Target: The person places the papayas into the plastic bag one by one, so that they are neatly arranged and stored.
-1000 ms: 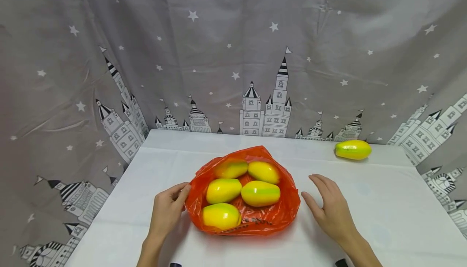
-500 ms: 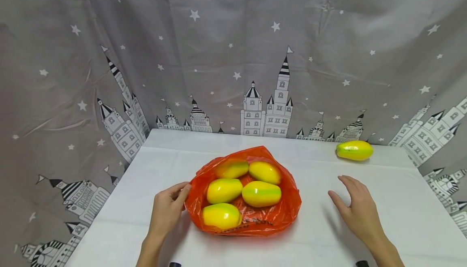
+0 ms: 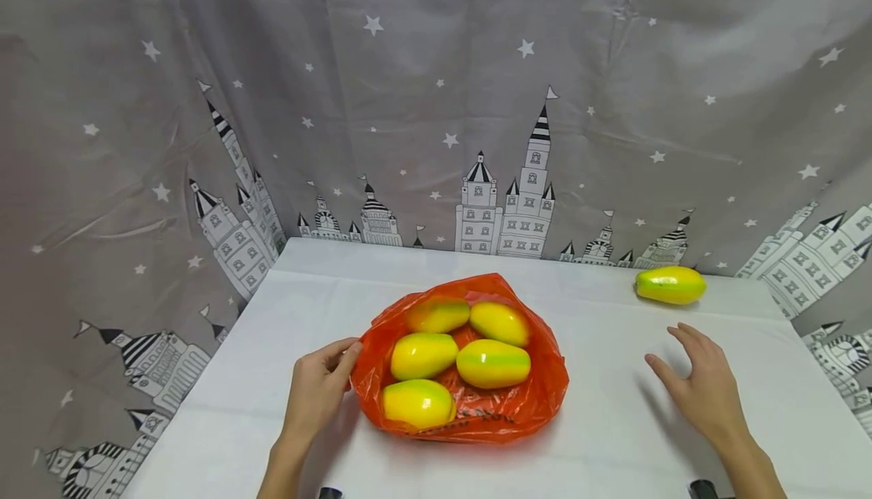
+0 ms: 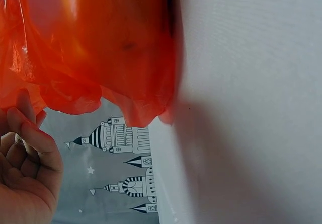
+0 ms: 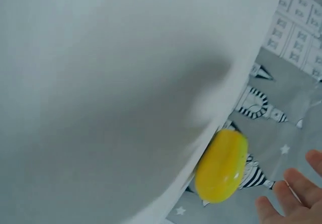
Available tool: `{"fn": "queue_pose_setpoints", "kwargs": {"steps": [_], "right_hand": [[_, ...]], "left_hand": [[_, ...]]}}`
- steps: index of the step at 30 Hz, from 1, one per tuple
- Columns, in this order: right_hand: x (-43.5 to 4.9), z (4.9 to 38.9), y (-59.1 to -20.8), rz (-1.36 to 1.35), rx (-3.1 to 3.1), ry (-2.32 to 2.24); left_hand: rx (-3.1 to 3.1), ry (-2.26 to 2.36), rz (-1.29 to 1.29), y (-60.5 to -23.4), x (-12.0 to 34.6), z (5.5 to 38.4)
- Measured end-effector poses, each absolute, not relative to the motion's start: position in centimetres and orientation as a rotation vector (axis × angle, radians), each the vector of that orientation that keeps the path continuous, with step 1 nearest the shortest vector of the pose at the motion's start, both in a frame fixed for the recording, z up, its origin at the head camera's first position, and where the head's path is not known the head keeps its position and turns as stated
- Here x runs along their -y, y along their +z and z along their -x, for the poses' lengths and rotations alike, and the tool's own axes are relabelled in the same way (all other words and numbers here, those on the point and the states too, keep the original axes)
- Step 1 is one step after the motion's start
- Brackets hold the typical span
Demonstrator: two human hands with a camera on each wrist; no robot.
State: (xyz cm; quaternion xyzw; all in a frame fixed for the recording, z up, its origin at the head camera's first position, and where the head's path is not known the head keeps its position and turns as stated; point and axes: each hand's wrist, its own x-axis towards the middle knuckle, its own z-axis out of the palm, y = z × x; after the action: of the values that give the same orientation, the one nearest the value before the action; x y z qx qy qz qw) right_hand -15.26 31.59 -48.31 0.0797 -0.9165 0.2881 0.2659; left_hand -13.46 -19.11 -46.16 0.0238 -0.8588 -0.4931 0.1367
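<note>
A red plastic bag (image 3: pixel 545 400) sits with its mouth spread wide in the middle of the table. Several glossy yellow-green papayas lie inside it, one of them a papaya (image 3: pixel 493 363) at the right. My left hand (image 3: pixel 319 385) pinches the bag's left rim between thumb and fingers; the left wrist view shows its curled fingers against the red film (image 4: pixel 100 48). A lone papaya (image 3: pixel 671 285) rests at the back right edge of the table. Short of that fruit, my right hand (image 3: pixel 705 385) hovers with fingers spread and holds nothing; its shadow falls on the cloth.
White cloth covers the table (image 3: pixel 599 453). A grey curtain (image 3: pixel 409 52) with printed castles and stars hangs behind and at both sides. The dark end of a wrist-worn device (image 3: pixel 702 489) shows at the bottom edge near the right forearm.
My right hand has moved right, away from the bag and closer to the lone papaya. The left hand has stayed at the bag's rim. The head view has shifted slightly.
</note>
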Motion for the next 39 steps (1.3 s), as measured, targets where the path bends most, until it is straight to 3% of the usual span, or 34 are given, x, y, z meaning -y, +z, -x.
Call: {"fn": "queue_pose_setpoints", "kwargs": {"steps": [25, 39], "right_hand": [[-35.7, 22.6, -47.6, -0.065, 2.794, 0.640], [-36.9, 24.6, -47.3, -0.070, 2.955, 0.573]], "left_hand": [[2.505, -1.412, -0.083, -46.2, 19.3, 13.4], [2.536, -1.399, -0.081, -46.2, 19.5, 13.5]]}}
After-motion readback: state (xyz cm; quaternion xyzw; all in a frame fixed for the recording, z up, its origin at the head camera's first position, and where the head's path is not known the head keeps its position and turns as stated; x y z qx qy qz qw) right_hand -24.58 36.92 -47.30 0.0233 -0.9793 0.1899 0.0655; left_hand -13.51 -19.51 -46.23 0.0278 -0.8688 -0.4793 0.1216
